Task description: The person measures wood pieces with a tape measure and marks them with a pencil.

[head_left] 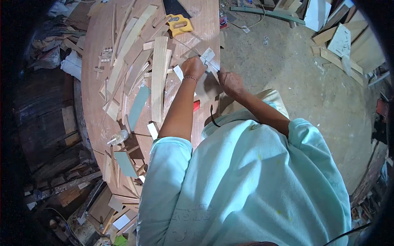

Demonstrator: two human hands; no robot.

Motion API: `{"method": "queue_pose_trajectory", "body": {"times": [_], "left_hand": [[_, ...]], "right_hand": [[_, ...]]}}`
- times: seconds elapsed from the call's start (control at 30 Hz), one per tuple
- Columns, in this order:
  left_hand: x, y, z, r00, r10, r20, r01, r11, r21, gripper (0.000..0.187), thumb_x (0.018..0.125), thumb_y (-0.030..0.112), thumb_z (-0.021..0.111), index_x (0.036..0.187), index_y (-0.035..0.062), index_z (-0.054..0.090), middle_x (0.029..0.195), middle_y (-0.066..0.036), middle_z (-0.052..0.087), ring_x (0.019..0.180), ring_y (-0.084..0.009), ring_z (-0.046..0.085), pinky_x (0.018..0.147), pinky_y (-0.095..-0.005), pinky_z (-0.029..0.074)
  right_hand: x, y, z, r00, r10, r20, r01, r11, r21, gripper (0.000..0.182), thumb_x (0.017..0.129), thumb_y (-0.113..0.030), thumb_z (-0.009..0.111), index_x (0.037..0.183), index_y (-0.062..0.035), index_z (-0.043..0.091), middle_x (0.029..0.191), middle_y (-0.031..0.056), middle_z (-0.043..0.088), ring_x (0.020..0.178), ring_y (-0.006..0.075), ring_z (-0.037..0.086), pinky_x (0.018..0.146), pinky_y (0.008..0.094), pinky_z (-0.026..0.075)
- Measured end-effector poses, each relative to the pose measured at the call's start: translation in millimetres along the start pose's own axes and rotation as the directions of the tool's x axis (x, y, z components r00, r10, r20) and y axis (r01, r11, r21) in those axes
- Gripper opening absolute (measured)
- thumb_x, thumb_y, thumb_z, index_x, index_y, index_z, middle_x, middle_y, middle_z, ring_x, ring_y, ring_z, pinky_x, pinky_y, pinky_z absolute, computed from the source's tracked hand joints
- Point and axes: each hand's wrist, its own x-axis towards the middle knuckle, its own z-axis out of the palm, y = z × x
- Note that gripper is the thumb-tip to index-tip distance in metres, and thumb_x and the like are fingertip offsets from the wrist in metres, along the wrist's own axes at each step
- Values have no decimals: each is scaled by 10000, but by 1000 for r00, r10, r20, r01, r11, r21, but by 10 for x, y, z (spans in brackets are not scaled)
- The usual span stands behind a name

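Note:
My left hand (193, 67), with a bracelet at its wrist, is closed at the table's right edge, beside a small whitish piece (208, 55). My right hand (231, 83) is closed just to the right, past the table edge. A thin dark item runs between the hands, too small to make out. What the fingers of each hand hold is hidden. A white strip (178, 73) lies against my left wrist. Below my left hand is a red object (196, 105) on the table.
The wooden table (205, 24) bears a saw with a yellow handle (179, 25), long curved wood strips (159, 78), grey-green pieces (139, 102) and a small clear container (120, 136). Boards (340, 45) lean at the upper right over the floor (271, 57).

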Motion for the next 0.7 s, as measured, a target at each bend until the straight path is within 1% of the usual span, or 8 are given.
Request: {"method": "queue_pose_trajectory", "body": {"times": [0.1, 0.17, 0.27, 0.37, 0.47, 0.6, 0.67, 0.7], "left_hand": [[14, -9, 49, 999, 12, -45, -11, 1000, 7, 268, 561, 243, 616, 729, 37, 591, 758, -178, 570, 723, -303, 561, 620, -364, 450], [54, -69, 132, 999, 4, -45, -3, 1000, 24, 264, 564, 239, 610, 730, 35, 591, 760, -177, 570, 725, -303, 560, 620, -363, 449], [89, -90, 159, 999, -21, -37, 22, 999, 24, 267, 565, 240, 606, 732, 33, 592, 759, -176, 570, 724, -303, 560, 620, -360, 449], [16, -37, 69, 1000, -12, -24, 11, 1000, -15, 278, 560, 253, 609, 732, 36, 594, 756, -175, 571, 719, -302, 559, 620, -359, 448], [-6, -27, 44, 1000, 2, -23, -3, 999, -35, 285, 555, 263, 612, 734, 41, 595, 757, -173, 573, 718, -300, 560, 622, -360, 448], [-27, 38, -52, 1000, -23, 14, 23, 1000, -3, 211, 573, 209, 582, 723, 61, 601, 763, -181, 569, 742, -307, 557, 661, -360, 444], [-27, 41, -58, 1000, -23, 9, 23, 1000, -3, 210, 577, 209, 581, 718, 55, 600, 761, -181, 569, 744, -306, 557, 662, -360, 443], [-35, 36, -43, 1000, -23, 11, 23, 1000, 1, 209, 581, 209, 581, 713, 49, 599, 760, -181, 569, 745, -305, 558, 663, -361, 443]], "right_hand": [[183, -135, -57, 998, -40, -39, 41, 999, 14, 210, 811, -220, 338, 814, -23, 410, 604, 181, 539, 551, 326, 540, 500, 413, 420], [341, -226, -45, 987, -144, -71, 137, 986, -92, 192, 800, -202, 346, 824, -26, 418, 612, 178, 539, 560, 321, 543, 500, 415, 423], [327, -263, -81, 998, -38, -46, 40, 998, 48, 192, 799, -201, 349, 831, -25, 418, 625, 180, 541, 574, 320, 545, 507, 413, 426], [190, -157, -35, 998, 20, 65, -18, 999, -36, 195, 795, -188, 333, 851, -17, 409, 647, 156, 564, 613, 290, 566, 519, 390, 445], [-38, -41, -54, 992, 68, 109, -65, 997, -31, 205, 797, -185, 320, 855, -9, 405, 676, 177, 563, 635, 319, 560, 532, 402, 441], [-44, -26, -89, 992, 61, 110, -62, 998, 7, 208, 793, -177, 320, 863, -1, 404, 694, 201, 557, 642, 332, 558, 539, 406, 440], [-23, -36, -85, 1000, -9, 13, 10, 999, -35, 212, 809, -220, 349, 795, -22, 426, 622, 171, 551, 567, 299, 557, 435, 392, 425], [15, -77, -104, 1000, -6, 13, 6, 999, -35, 212, 809, -220, 349, 795, -22, 426, 622, 171, 551, 567, 299, 557, 435, 392, 425]]}}
